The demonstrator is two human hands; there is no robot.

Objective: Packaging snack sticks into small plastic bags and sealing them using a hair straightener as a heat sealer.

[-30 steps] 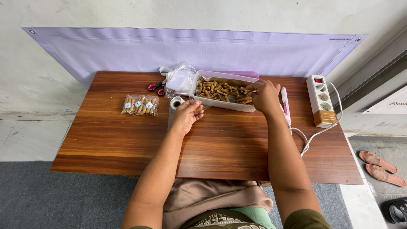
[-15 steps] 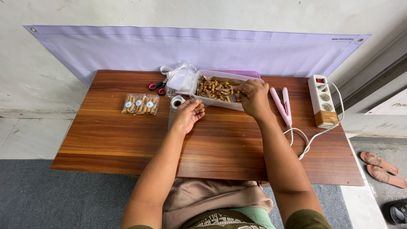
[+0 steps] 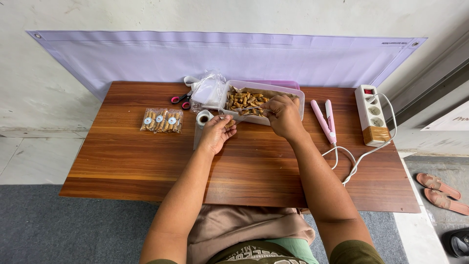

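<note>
Head view, looking down on a wooden table (image 3: 146,161): the right hand (image 3: 283,115) reaches over the near rim of a white tub (image 3: 298,100) of brown rolled snacks (image 3: 242,101), fingers pinched around something thin; what it is I cannot tell. Just left of it, the left hand (image 3: 216,132) lies palm up, cupped, with a few snacks on it. A tape roll (image 3: 203,119) sits beside that hand, a packed snack bag (image 3: 161,121) further left, a pink sealer (image 3: 324,120) to the right
</note>
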